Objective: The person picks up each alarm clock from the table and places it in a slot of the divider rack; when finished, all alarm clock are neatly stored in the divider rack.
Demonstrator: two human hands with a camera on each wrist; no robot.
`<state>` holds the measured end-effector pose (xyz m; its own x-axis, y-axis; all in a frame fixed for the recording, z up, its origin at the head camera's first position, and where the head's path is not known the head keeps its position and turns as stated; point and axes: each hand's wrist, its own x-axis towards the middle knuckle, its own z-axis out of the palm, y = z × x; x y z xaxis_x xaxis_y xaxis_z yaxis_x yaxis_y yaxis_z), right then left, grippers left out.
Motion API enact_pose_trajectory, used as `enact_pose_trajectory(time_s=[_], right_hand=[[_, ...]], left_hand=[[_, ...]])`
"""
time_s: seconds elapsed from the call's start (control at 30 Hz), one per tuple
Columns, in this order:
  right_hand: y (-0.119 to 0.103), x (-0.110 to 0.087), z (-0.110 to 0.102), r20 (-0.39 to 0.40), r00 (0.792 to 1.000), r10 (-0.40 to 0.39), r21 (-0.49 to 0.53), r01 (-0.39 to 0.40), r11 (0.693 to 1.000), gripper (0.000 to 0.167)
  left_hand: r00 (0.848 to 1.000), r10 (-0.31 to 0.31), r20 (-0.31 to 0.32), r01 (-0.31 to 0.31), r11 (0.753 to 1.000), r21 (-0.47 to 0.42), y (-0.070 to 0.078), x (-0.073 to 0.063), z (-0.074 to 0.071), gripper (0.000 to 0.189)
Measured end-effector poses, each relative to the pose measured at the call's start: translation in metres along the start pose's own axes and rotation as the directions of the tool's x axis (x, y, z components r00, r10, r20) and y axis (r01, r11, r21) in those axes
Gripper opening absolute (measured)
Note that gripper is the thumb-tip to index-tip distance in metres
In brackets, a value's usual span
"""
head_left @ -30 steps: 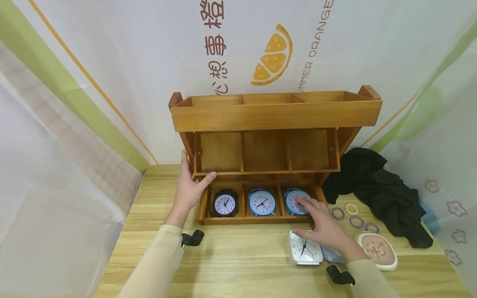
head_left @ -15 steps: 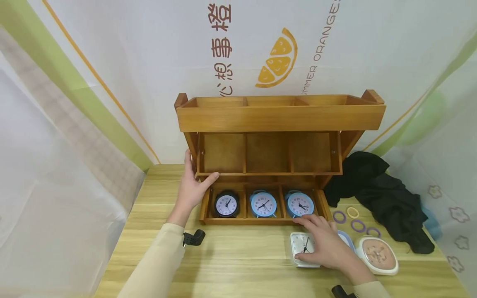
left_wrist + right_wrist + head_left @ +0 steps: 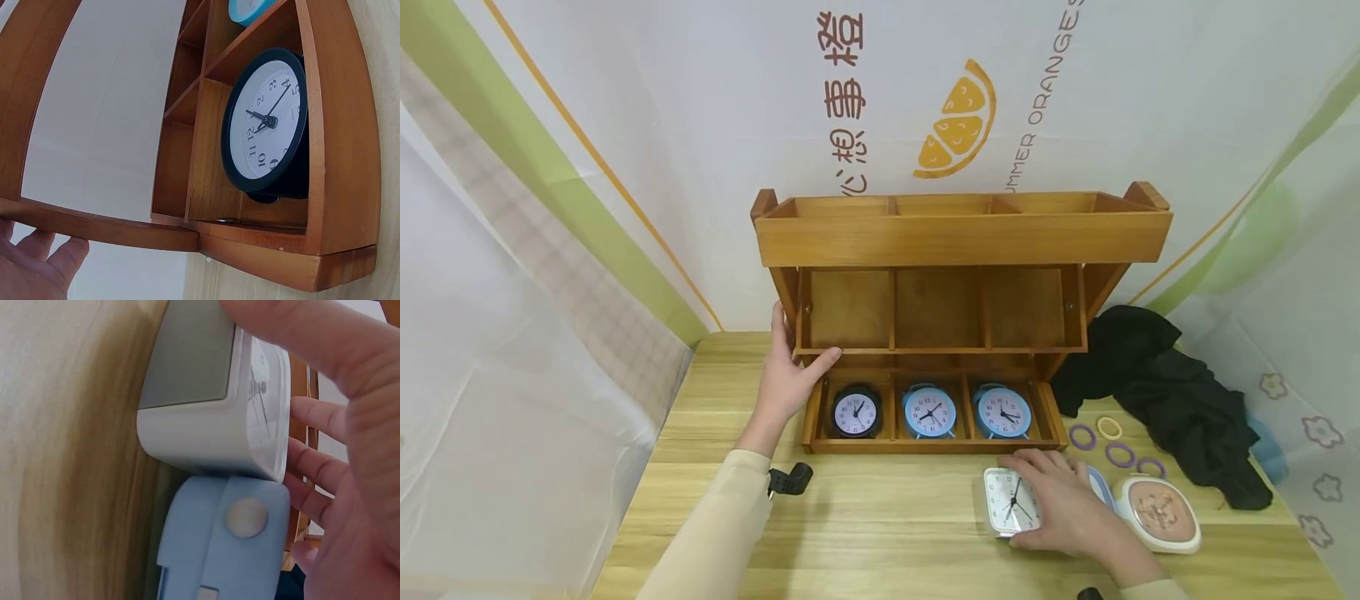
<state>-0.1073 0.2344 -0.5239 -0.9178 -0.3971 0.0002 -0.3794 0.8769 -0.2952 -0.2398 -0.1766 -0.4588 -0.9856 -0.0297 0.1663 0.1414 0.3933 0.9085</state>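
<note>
A tiered wooden organizer box (image 3: 964, 240) stands at the back with its upper trays raised. At its left side, my left hand (image 3: 781, 385) grips it, thumb at the front edge and fingers along the outer side. The bottom tray holds a black round alarm clock (image 3: 855, 412) and two light-blue round alarm clocks, one in the middle (image 3: 929, 412) and one on the right (image 3: 1003, 412). On the table, my right hand (image 3: 1063, 504) holds a white square alarm clock (image 3: 200, 434) between thumb and fingers. Beside that, a light-blue clock (image 3: 225, 537) is mostly hidden by the hand in the head view.
A white oval clock with a pinkish face (image 3: 1161, 512) lies to the right. Purple rings (image 3: 1082, 437) and a cream ring (image 3: 1108, 428) lie near a crumpled black cloth (image 3: 1180, 408). Patterned curtains (image 3: 625, 167) surround the wooden table (image 3: 865, 533).
My right hand has moved from the right-hand blue clock in the tray down to the white square clock and taken hold of it. My left hand stays at the box.
</note>
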Motion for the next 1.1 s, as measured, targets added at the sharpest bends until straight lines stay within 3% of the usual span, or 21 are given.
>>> enact_pose_trajectory(time_s=[0.5,0.77,1.1], right_hand=[[0.0,-0.002,0.007,0.024,1.0,0.0,0.004,0.0,1.0,0.095],[-0.005,-0.001,0.004,-0.051,0.998,-0.028,0.057,0.031,0.998,0.097],[-0.021,0.015,-0.015,-0.152,0.985,-0.085,0.146,0.108,0.983,0.1]], left_hand=[[1.0,0.013,0.006,-0.013,1.0,-0.023,-0.003,0.0,0.001,0.117],[1.0,0.024,0.013,-0.023,0.998,-0.053,-0.005,0.002,0.002,0.114],[1.0,0.022,0.007,-0.021,0.999,-0.03,-0.003,0.001,0.0,0.115]])
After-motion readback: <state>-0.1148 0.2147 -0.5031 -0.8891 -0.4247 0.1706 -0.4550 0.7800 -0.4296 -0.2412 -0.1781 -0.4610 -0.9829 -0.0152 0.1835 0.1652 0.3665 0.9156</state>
